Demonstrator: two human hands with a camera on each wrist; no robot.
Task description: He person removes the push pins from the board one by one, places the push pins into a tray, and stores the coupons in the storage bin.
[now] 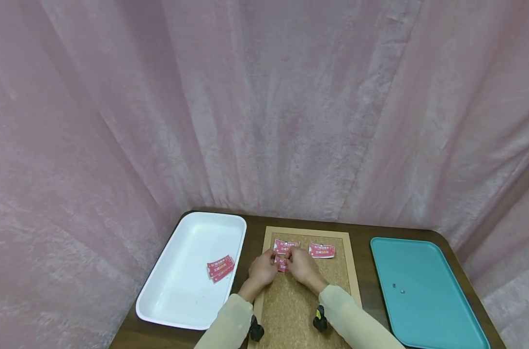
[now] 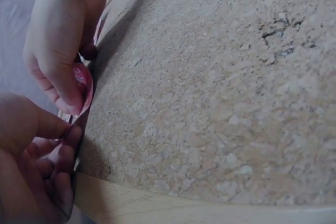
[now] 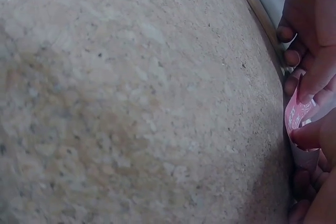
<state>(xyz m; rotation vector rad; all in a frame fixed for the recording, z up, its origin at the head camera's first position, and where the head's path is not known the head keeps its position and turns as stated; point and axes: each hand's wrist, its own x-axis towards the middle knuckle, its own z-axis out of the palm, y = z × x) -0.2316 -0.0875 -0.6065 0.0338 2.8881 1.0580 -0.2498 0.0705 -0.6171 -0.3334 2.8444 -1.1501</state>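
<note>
Both hands are at a red-and-white paper coupon point(image 1: 282, 264) low over the corkboard point(image 1: 299, 310), near its upper left. At one end my left hand point(image 1: 263, 268) pinches the coupon between thumb and fingers. My right hand point(image 1: 303, 266) grips the other side, its thumb on the printed face and fingers behind the paper. The coupon point(image 3: 296, 114) bows between the hands in the right wrist view. Just above, another coupon point(image 1: 284, 246) is fixed to the board, partly covered by the right fingers. A third coupon point(image 1: 321, 250) is fixed at the upper right.
To the left stands a white tray point(image 1: 177, 291) with a few overlapping coupons point(image 1: 221, 267) in it. A turquoise tray point(image 1: 426, 300) on the right holds two small shiny pieces point(image 1: 402, 292). A pink curtain point(image 1: 264, 106) hangs behind the dark wooden table point(image 1: 256, 223).
</note>
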